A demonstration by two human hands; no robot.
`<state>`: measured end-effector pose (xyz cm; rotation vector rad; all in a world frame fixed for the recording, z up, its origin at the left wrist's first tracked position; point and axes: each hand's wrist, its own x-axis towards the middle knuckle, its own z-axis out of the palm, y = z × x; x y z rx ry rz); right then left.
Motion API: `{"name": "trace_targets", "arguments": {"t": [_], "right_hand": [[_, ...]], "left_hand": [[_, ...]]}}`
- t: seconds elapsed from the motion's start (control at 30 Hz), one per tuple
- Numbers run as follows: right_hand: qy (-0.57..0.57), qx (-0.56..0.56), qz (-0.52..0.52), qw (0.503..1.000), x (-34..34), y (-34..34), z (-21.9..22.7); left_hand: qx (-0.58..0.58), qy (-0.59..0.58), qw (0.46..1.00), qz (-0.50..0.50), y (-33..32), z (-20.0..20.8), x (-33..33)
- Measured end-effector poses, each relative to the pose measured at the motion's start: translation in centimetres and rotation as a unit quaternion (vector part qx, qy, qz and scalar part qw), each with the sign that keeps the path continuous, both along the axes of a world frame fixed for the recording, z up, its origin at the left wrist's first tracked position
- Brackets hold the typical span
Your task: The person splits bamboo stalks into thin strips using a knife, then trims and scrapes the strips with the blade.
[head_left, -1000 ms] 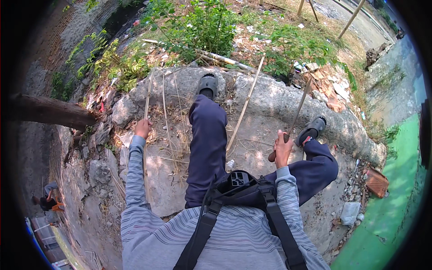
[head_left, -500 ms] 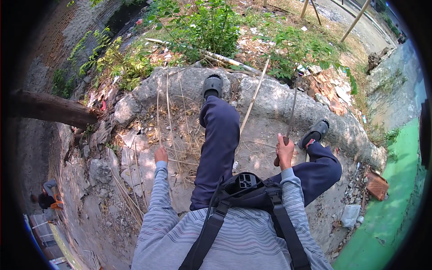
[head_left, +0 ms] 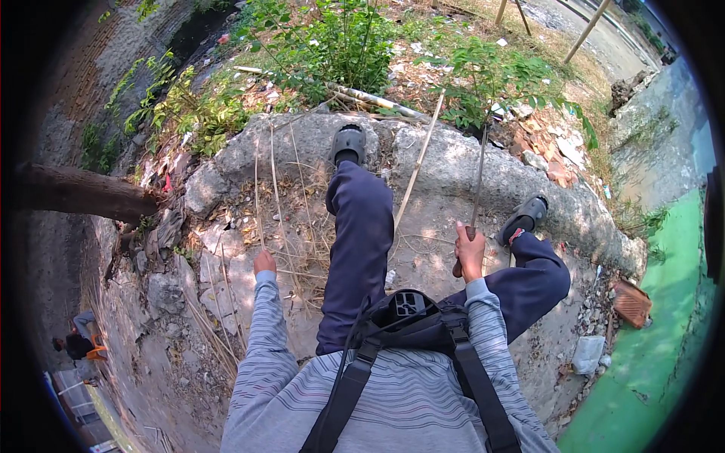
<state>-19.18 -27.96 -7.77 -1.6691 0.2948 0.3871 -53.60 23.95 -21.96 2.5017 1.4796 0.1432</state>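
My left hand [head_left: 265, 262] is closed around the lower end of a thin, pale bamboo strip [head_left: 258, 196], which points away toward the stone kerb. Closed on a dark wooden handle, my right hand [head_left: 470, 253] holds a long knife [head_left: 479, 177] with its narrow blade pointing away over the kerb. Between my legs, a longer bamboo stick [head_left: 419, 162] leans on the kerb, its near end hidden behind my leg. More thin strips [head_left: 276, 181] lie between my left hand and my left leg.
My left shoe [head_left: 349, 142] rests on the rough stone kerb [head_left: 445, 158]; the right shoe is against it. Bushes [head_left: 347, 49] grow beyond. A tree trunk [head_left: 83, 192] stands at left, with a seated person [head_left: 79, 343] farther back. An orange-brown crate [head_left: 631, 303] lies by the green wall [head_left: 649, 302].
The whole view has shifted slightly, so most things sit a little farther left. Both hands keep their grips, and the knife has tilted only very slightly.
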Motion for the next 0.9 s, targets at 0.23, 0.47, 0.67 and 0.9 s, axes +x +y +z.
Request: {"name": "trace_targets", "arguments": {"t": [0.23, 0.47, 0.67, 0.9], "right_hand": [[0.016, -0.022, -0.004, 1.000, 0.3, -0.1, 0.1], [0.017, 0.004, -0.008, 1.000, -0.1, 0.3, 0.3], [-0.044, -0.110, -0.005, 0.993, 0.5, -0.6, -2.0], [-0.224, -0.181, 0.005, 0.958, 0.4, -0.3, 3.2]], "left_hand": [[-0.010, 0.037, 0.998, -0.040, 0.1, 1.3, 1.5], [0.059, -0.161, 0.981, -0.091, 1.6, 7.1, 6.5], [-0.175, -0.282, 0.932, -0.146, 1.6, 21.9, 18.3], [-0.346, -0.241, 0.855, -0.302, -14.9, 36.4, 29.5]]}}
